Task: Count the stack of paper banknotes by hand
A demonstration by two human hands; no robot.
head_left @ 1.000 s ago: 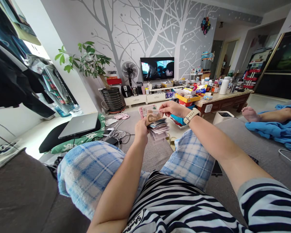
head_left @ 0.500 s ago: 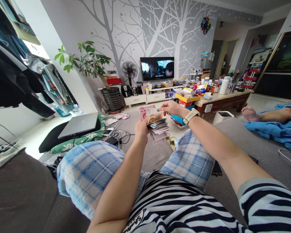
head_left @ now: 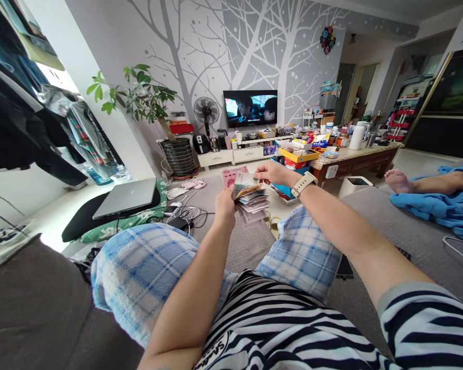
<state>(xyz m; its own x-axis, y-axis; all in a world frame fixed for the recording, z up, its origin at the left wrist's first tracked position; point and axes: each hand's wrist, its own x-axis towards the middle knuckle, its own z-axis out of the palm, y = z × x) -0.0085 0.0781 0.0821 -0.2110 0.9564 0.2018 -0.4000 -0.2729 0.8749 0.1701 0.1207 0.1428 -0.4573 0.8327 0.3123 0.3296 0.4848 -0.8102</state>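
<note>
My left hand (head_left: pixel 225 209) is closed around a thick, fanned stack of banknotes (head_left: pixel 253 203) in front of my lap. A pink banknote (head_left: pixel 229 177) marked 100 sticks up at the far side of the stack. In front of it stands a pale greenish banknote (head_left: pixel 246 180). My right hand (head_left: pixel 270 172), a cream watch on its wrist, pinches the upper right corner of this pale note. Brownish notes lie folded over the near part of the stack. The fingers of my left hand are partly hidden behind the notes.
A grey sofa seat (head_left: pixel 250 246) lies below my hands, with cables (head_left: pixel 191 213) on it. At left a laptop (head_left: pixel 127 198) rests on a cushion. A crowded coffee table (head_left: pixel 347 159) stands ahead right. Another person's foot (head_left: pixel 399 181) is at far right.
The pale greenish note now shows more of its face, standing up between the pink note and the brown ones. My right hand has barely shifted. The picture on the television differs.
</note>
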